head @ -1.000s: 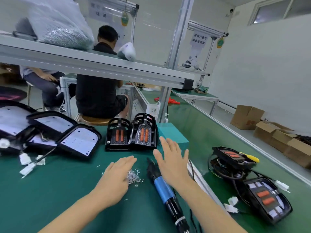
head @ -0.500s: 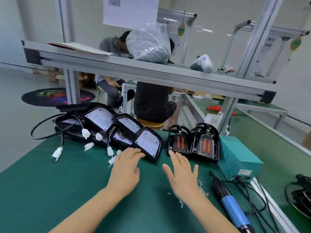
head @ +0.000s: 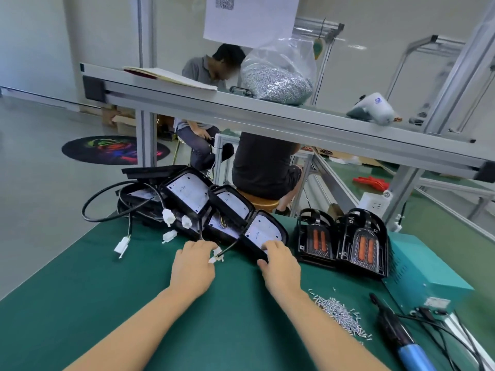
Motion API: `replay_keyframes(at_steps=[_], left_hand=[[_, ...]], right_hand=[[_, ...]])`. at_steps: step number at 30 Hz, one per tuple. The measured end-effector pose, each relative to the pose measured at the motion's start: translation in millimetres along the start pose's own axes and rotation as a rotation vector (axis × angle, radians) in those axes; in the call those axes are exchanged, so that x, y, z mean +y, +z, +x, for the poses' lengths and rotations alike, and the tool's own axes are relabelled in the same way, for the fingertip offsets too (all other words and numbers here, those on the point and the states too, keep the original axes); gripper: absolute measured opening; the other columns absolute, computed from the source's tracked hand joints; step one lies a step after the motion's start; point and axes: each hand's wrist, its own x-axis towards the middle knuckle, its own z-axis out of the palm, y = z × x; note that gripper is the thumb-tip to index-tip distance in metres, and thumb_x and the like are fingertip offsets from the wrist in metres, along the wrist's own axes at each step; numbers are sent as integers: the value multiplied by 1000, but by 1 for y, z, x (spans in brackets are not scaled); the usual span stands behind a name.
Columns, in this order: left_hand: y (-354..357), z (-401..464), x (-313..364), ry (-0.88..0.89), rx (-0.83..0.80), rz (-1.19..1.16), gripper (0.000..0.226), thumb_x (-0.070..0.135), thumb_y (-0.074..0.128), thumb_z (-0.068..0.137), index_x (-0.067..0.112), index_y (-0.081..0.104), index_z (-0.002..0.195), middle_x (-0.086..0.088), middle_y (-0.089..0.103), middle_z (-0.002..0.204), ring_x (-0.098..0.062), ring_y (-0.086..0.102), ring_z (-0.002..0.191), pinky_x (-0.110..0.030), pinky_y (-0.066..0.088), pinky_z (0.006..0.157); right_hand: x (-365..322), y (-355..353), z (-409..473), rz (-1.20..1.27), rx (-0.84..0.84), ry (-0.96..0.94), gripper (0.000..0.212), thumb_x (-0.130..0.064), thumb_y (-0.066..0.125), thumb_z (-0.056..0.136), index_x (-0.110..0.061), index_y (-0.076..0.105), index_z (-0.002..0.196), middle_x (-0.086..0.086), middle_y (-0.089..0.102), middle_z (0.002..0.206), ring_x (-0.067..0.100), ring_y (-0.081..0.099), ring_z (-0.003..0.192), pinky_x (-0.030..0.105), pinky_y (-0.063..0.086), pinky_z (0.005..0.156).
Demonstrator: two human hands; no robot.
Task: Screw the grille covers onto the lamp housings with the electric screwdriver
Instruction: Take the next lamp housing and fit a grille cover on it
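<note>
— Where are the hands?
— The right hand (head: 278, 263) grips the near edge of the closest lamp housing (head: 263, 235) on the green table (head: 80, 290); the left hand (head: 193, 266), fingers curled, rests at the white connectors (head: 216, 255).
— And the electric screwdriver (head: 401, 336)?
— Lying untouched at the right, beside the loose screws (head: 340, 314). Two grille covers (head: 342, 239) stand right of the housings.

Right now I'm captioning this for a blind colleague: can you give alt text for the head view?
Both hands reach the nearest lamp housing on a green bench: right hand grips its edge, left hand touches a white connector. Loose screws and the electric screwdriver lie to the right.
</note>
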Motion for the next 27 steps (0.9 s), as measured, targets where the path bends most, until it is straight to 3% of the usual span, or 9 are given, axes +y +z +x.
replay_keyframes(at_steps=[3, 9, 16, 20, 23, 25, 27], left_hand=[[6, -1, -3, 1, -17, -20, 47, 10, 48, 88, 30, 48, 131, 11, 52, 131, -15, 40, 120, -26, 30, 92], [7, -7, -5, 43, 20, -76, 51, 3, 48, 84, 30, 52, 127, 13, 58, 125, -15, 42, 117, -24, 28, 90], [-3, -20, -10, 75, -12, -33, 46, 8, 51, 88, 31, 53, 128, 9, 55, 109, -15, 45, 107, -24, 29, 86], [-13, -29, -13, 10, 31, -205, 36, 1, 52, 88, 20, 62, 116, 2, 57, 108, -21, 52, 108, -33, 37, 91], [-21, -35, -20, -61, -3, -166, 34, 2, 52, 89, 19, 60, 118, 1, 57, 117, -22, 52, 110, -35, 38, 93], [-24, -36, -23, -76, -7, -71, 33, 6, 52, 90, 20, 58, 120, 2, 55, 122, -21, 48, 110, -33, 36, 93], [-25, -39, -20, -82, 47, -191, 24, 14, 56, 92, 19, 61, 114, 1, 56, 122, -21, 49, 107, -31, 36, 90]], right_hand=[[1, 2, 2, -93, 40, 14, 19, -21, 47, 99, -16, 51, 116, 0, 54, 122, 22, 53, 111, 33, 40, 82], [10, -13, -10, -27, 216, 12, 16, -23, 50, 100, -14, 54, 113, -1, 55, 114, 21, 55, 103, 29, 33, 71], [20, -49, -61, 131, 459, -224, 13, 2, 75, 79, -4, 65, 86, 7, 62, 83, 30, 59, 70, 37, 49, 60], [31, -55, -89, 112, 472, -360, 20, 6, 79, 73, -5, 65, 83, 3, 62, 80, 28, 58, 66, 36, 51, 59], [40, -58, -104, 212, 478, -338, 20, 6, 77, 76, -6, 63, 83, 1, 59, 79, 25, 56, 67, 38, 50, 62], [45, -63, -111, 348, 475, -326, 15, 0, 72, 82, -8, 60, 84, -3, 56, 79, 18, 52, 70, 30, 45, 66], [46, -72, -116, 418, 453, -384, 9, -5, 67, 84, -9, 60, 86, -5, 56, 81, 13, 51, 73, 25, 44, 69]])
